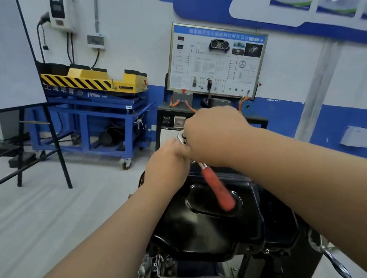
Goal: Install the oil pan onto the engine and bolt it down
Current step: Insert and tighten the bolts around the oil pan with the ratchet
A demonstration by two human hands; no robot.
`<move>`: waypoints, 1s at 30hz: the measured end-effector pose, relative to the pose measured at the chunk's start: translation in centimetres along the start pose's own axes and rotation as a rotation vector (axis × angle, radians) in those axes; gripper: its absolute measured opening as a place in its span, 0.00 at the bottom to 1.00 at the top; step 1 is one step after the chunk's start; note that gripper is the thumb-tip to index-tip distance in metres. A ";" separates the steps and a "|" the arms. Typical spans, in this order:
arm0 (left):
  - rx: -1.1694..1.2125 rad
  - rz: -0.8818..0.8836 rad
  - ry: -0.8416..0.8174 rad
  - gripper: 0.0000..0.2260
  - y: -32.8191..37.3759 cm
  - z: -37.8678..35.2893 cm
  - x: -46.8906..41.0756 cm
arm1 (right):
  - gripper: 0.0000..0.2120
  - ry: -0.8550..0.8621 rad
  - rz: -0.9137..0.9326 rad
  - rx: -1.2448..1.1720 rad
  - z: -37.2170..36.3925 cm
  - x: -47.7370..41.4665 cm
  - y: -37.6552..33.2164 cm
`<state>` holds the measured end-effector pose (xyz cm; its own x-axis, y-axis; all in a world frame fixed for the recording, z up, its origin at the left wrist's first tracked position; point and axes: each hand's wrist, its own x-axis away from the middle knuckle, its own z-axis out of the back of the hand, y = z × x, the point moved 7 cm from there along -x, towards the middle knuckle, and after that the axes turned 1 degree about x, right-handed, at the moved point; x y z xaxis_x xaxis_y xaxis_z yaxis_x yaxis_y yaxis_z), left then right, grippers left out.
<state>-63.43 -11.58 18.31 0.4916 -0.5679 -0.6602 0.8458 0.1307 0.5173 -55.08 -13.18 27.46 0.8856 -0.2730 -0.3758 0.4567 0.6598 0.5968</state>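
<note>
Both hands (200, 140) grip ratchet (216, 186) over oil pan (203, 226) — lift table (88, 93) marked "HYYNV".

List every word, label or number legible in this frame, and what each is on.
"HVYNV": blue lift cart, front edge; the last letters are uncertain.
Chinese characters beside it: blurred.
Chinese title on the training board: blurred; diagram labels too small.
Wall posters: unreadable.
Oil pan, ratchet: no text seen.
</note>
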 end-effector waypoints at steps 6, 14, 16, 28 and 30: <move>-0.096 -0.066 -0.008 0.12 0.6 -0.1 -0.2 | 0.06 0.064 0.297 0.251 1.3 0.1 -0.5; -0.195 -0.128 -0.144 0.12 1.0 -0.3 -1.7 | 0.13 -0.023 0.055 0.122 1.1 -0.3 0.7; -0.164 -0.193 -0.177 0.14 1.3 -0.6 -1.8 | 0.06 0.020 0.271 0.282 1.5 -0.3 0.2; -0.126 -0.138 -0.127 0.15 0.2 -0.9 -1.6 | 0.08 0.056 0.324 0.221 1.6 -0.4 -0.2; -0.094 -0.110 -0.132 0.15 -0.1 -0.6 -1.6 | 0.08 0.039 0.229 0.255 1.6 -0.4 0.2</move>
<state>-64.19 -10.14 18.98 0.3693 -0.6837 -0.6295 0.9114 0.1341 0.3890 -55.20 -14.06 28.81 0.9659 -0.1080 -0.2355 0.2574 0.5032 0.8249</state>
